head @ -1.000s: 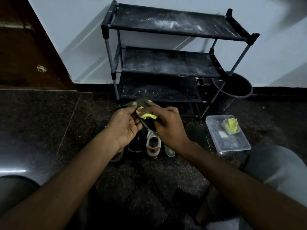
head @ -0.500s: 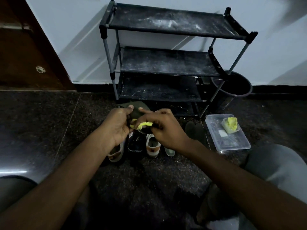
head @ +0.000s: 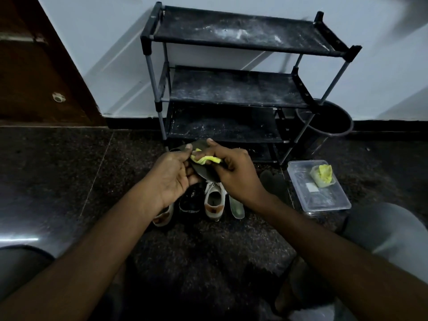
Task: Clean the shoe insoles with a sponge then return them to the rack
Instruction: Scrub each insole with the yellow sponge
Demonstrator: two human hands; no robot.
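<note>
A dark insole point(head: 203, 173) is held in front of the black shoe rack point(head: 234, 86), gripped at its left end by my left hand point(head: 172, 176). My right hand point(head: 234, 173) presses a yellow sponge point(head: 206, 159) flat against the insole's upper surface. Much of the insole is hidden under both hands. On the floor below lie a white shoe point(head: 215, 200), a black shoe point(head: 191, 203), another white shoe point(head: 163, 216) partly under my left wrist, and a pale insole point(head: 236, 208).
A clear plastic tub point(head: 322, 200) on the right holds a small cup with a second yellow sponge point(head: 324, 173). A dark round bin point(head: 324, 121) stands beside the rack. Dark insoles point(head: 274, 181) lie between shoes and tub. A wooden door point(head: 34, 77) is at left.
The sponge in my right hand has slid back and forth along the insole, first toward my left hand, then back right. My left hand keeps its grip on the insole.
</note>
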